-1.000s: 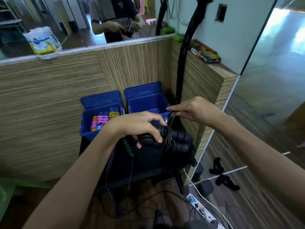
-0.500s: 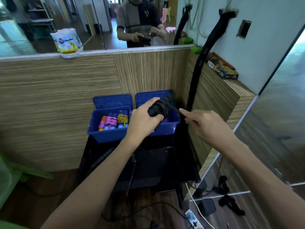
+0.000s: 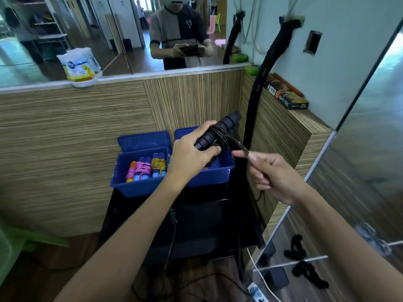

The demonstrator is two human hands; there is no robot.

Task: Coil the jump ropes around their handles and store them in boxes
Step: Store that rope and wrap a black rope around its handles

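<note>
At frame centre, above the right box [image 3: 209, 175], the left hand [image 3: 192, 153] grips the black handles [image 3: 220, 129], pointing upper right; the right hand [image 3: 274, 173], lower right, pinches the taut rope [image 3: 236, 143] end.

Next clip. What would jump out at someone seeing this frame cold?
Centre frame, the left hand grips a pair of black handles wound with rope, held over the right blue box, while the right hand pinches the rope's loose end. In the left blue box, bright pink and yellow coiled ropes stand out.
</note>
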